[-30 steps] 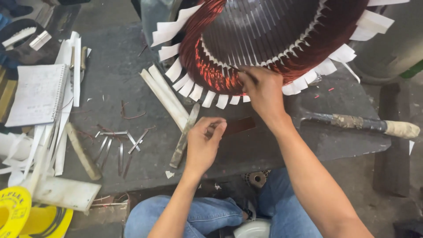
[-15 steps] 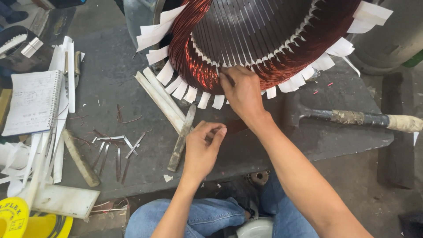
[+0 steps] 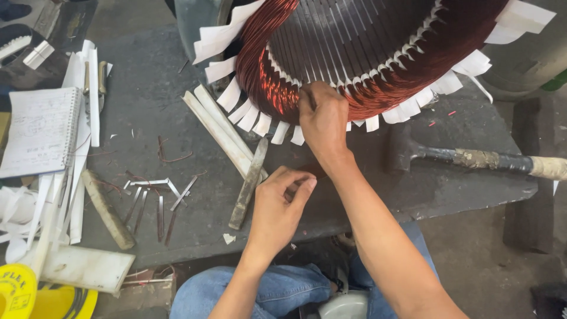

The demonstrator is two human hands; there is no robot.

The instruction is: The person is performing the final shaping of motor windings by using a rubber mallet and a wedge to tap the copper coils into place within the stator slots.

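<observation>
Right hand [image 3: 323, 121]: fingers pinched narrow on the near edge of the coil [image 3: 277, 88], at the slot openings; what it grips, if anything, I cannot tell.
Left hand [image 3: 277, 207]: loosely curled, fingertips drawn together over the slab [image 3: 147, 106]; a small thing may sit between them, too small to tell.
Coil: copper winding ringing the stator [image 3: 360, 35], far of both hands; white paper tabs [image 3: 251, 115] fan out along its near rim.
Relation: the coil lies straight ahead of the right hand, touching it; the left hand is well apart, nearer the person.
Chisel [image 3: 248, 183]: just left of the left hand, long axis running near to far.
Hammer [image 3: 472, 158]: right of the right forearm, handle pointing right.
Edges: the slab's near edge runs just under the left wrist.
Open room: bare slab between hammer and forearm; metal strips [image 3: 156, 201] scattered left.
</observation>
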